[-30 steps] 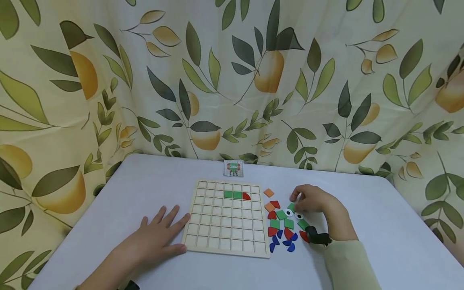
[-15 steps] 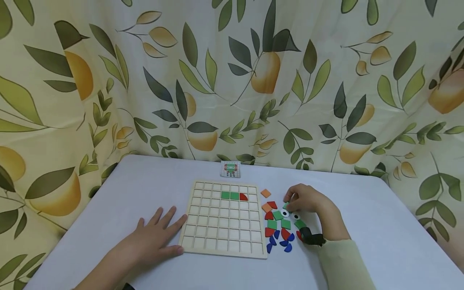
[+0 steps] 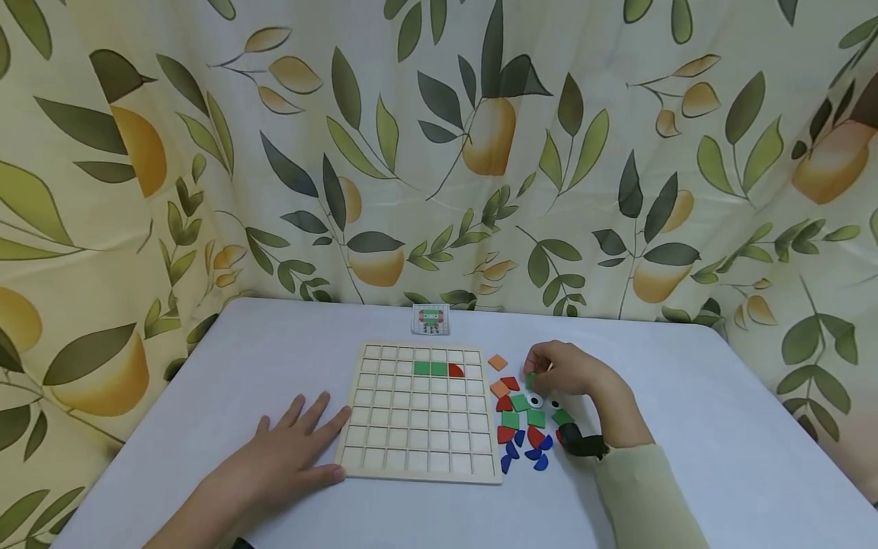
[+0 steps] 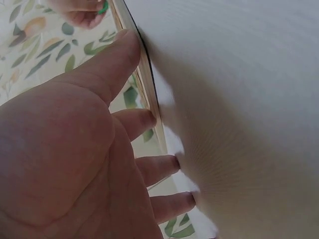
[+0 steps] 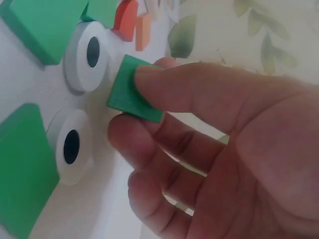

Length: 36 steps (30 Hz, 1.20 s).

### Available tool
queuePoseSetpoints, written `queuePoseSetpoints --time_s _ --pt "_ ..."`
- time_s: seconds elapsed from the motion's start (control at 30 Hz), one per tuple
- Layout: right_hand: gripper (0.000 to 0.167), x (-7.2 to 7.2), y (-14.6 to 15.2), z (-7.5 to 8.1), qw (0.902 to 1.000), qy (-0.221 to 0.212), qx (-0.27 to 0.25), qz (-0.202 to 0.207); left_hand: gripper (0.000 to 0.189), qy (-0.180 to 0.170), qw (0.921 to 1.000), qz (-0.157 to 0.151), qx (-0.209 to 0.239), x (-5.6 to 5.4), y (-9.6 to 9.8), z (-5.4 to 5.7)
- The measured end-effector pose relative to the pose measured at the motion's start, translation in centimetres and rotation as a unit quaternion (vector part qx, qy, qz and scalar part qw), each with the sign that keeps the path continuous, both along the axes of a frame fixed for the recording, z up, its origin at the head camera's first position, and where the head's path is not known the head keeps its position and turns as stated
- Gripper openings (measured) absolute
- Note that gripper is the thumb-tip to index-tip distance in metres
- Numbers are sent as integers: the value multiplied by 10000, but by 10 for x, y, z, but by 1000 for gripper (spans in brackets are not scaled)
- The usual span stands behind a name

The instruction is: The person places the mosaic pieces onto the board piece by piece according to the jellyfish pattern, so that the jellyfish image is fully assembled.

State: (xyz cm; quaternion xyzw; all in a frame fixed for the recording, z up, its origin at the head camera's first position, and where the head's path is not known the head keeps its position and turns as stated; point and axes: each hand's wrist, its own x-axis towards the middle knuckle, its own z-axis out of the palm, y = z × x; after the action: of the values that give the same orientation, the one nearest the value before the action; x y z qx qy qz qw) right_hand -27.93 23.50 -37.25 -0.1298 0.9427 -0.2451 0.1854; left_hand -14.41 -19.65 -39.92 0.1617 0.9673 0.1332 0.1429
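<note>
My right hand [image 3: 565,370] pinches a green square tile [image 5: 130,89] between thumb and fingers, close over the loose pieces. Beside it in the right wrist view lie two white round eye pieces [image 5: 85,57] with black centres, among other green squares [image 5: 25,164]. My left hand [image 3: 291,446] lies spread, its thumb and a fingertip at the left edge of the wooden grid board [image 3: 411,476]. Two green squares [image 3: 430,369] sit side by side in the board's second row. A red quarter-circle [image 3: 456,370] fills the cell to their right.
Right of the board lie orange squares [image 3: 498,362], red quarter-circles [image 3: 505,435] and several blue pieces [image 3: 541,462]. A small picture card [image 3: 430,319] with a robot-like figure lies behind the board. A leaf-patterned curtain [image 3: 439,152] hangs behind the white table [image 3: 274,343].
My right hand has picked up the green square tile and shifted slightly left and up. The whole scene drifts left as the head view turns; my left hand stays at the board's edge.
</note>
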Motion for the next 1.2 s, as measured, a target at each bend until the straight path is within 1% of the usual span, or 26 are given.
queuePoseSetpoints --time_s 0.13,0.27,0.4,0.5,0.67,0.77,1.0,1.2 --pt "13 -2 -3 2 9995 271 -95 110 81 -5 10000 17 71 0 -1 0" --pt "13 -3 -9 -3 9990 332 -265 131 81 1 10000 26 84 1 -1 -4" --pt "12 -6 -24 -11 9970 642 -409 151 82 -26 9999 69 76 3 -3 -6" --pt "13 -7 -38 -11 9940 909 -583 157 81 -47 9999 95 45 3 -3 -5" --pt "19 -7 -51 -7 9904 966 -971 199 81 -46 9999 119 8 0 -1 -3" --pt "20 -9 -59 -5 9894 940 -1080 228 81 -45 9999 128 11 -1 0 -3" --pt "17 -18 -84 -5 9850 1122 -1089 732 80 -48 9999 140 -45 -2 1 -2" --pt "15 -26 -108 -1 9802 1166 -1062 1198 81 -52 9999 154 -52 -3 1 -1"
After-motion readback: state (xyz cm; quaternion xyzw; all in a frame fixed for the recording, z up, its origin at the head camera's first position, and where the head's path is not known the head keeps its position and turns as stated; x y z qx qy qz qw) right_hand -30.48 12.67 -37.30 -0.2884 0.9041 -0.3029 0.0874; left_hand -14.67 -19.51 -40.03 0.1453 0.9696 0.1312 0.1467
